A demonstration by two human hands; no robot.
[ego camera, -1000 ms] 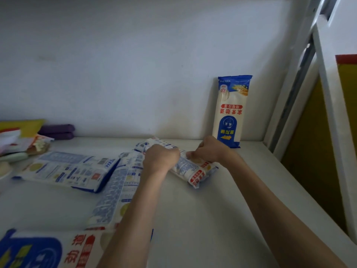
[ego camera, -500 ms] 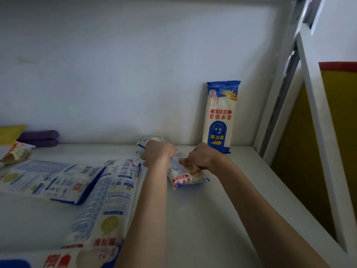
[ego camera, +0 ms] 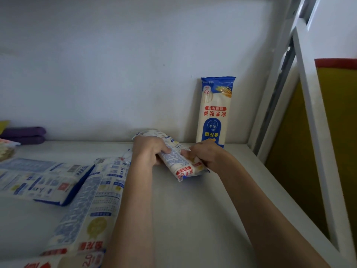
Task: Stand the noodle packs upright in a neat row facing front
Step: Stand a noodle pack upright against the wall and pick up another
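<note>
Open shelf surface (ego camera: 202, 219) runs near-right of my forearms, clear to the white frame post (ego camera: 270, 105) at far right. Upright noodle pack (ego camera: 214, 111) stands against the back wall, blocking the far-right corner. Between it and the purple bundle (ego camera: 23, 135) at far left, the wall strip is free. Flat packs (ego camera: 38, 180) and a long pack (ego camera: 92, 206) crowd the near left.

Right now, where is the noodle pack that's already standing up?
The standing noodle pack leans on the back wall at the shelf's far right, just behind the right hand.
</note>
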